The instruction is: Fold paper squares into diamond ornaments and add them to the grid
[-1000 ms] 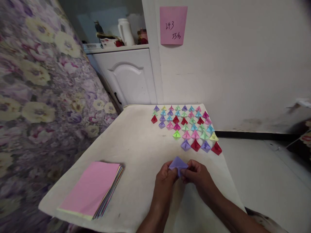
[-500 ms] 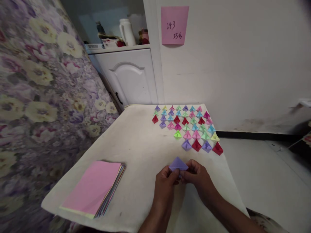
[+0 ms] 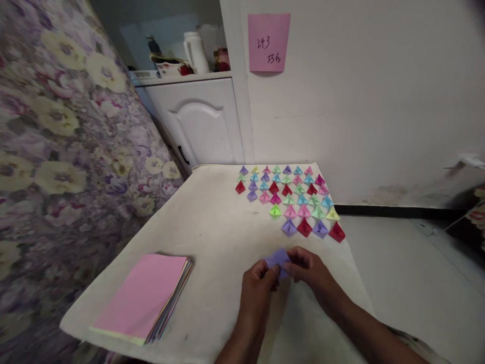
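Note:
A small piece of folded purple paper (image 3: 279, 257) is held above the near right part of the table. My left hand (image 3: 258, 283) pinches its left side, thumb on top. On its right side, my right hand (image 3: 308, 268) grips the edge between thumb and fingers. The lower part of the paper is partly covered by my thumbs. Beyond my hands, several rows of small folded paper pieces (image 3: 289, 212) in red, purple, pink, green, blue and yellow lie on the table. Closest to my hands are a purple piece (image 3: 289, 227) and a red one (image 3: 304, 227).
A stack of coloured paper sheets (image 3: 146, 293), pink on top, lies at the table's left. The cream-covered table (image 3: 212, 242) has its right edge near my right forearm. A floral curtain (image 3: 76, 177) hangs on the left; a white cabinet (image 3: 204, 126) stands behind.
The purple paper has gone from a flat-based triangle to a more open, tilted shape between my fingers. Both hands keep their hold. The view has shifted slightly.

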Demonstrator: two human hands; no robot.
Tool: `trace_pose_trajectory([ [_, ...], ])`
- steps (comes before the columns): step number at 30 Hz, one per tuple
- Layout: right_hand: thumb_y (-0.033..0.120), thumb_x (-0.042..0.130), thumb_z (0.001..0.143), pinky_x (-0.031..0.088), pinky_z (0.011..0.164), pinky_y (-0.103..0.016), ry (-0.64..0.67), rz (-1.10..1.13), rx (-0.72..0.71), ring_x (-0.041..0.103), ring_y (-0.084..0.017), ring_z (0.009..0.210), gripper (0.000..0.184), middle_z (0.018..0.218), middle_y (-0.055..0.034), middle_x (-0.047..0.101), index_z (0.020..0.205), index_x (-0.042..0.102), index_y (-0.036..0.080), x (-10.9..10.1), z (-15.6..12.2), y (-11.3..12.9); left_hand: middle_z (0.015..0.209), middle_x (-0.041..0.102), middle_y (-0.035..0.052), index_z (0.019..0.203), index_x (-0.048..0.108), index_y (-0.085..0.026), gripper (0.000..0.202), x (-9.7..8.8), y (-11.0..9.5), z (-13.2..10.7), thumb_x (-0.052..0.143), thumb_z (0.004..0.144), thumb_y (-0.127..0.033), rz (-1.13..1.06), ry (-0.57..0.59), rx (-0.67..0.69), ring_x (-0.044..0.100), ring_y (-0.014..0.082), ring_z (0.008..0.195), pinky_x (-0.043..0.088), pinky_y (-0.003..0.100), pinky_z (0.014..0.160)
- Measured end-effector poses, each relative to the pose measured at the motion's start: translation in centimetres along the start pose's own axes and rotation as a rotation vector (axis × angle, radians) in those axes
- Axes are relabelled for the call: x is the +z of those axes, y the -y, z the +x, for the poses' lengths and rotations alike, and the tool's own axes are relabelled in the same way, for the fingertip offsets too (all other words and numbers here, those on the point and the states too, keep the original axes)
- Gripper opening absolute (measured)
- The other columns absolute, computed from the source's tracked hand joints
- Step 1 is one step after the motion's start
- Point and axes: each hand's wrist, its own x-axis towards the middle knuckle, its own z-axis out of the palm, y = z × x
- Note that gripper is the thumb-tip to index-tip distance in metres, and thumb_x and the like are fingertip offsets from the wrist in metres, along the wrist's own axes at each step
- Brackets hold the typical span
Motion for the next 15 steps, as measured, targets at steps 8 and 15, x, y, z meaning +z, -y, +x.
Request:
trace_pose_trajectory([
  [8,0.036,0.067,0.07,0.024,0.046,-0.022,-0.036,0.049,0.041,0.038,-0.007,0.048,0.026,0.052,0.0049,0.047,0.061,0.053,0.015,-0.48,0.3,0.44,0.051,0.049,-0.0036,0.061,0.058,-0.013,0.014,0.39,-0.2,-0.37,0.061,0.069,-0.025,0.053,0.072,-0.005,0.041,0.0097,0.051,0.032,0.021,0.052],
  [15,0.033,0.064,0.073,0.014,0.044,-0.022,0.065,0.177,0.136,0.026,-0.004,0.043,0.025,0.048,0.0079,0.038,0.063,0.05,0.015,-0.78,0.01,0.74,0.055,0.048,-0.0038,0.065,0.058,-0.013,0.011,0.26,-0.69,-0.62,0.059,0.071,-0.022,0.046,0.111,0.029,0.04,0.0099,0.054,0.031,0.022,0.054],
])
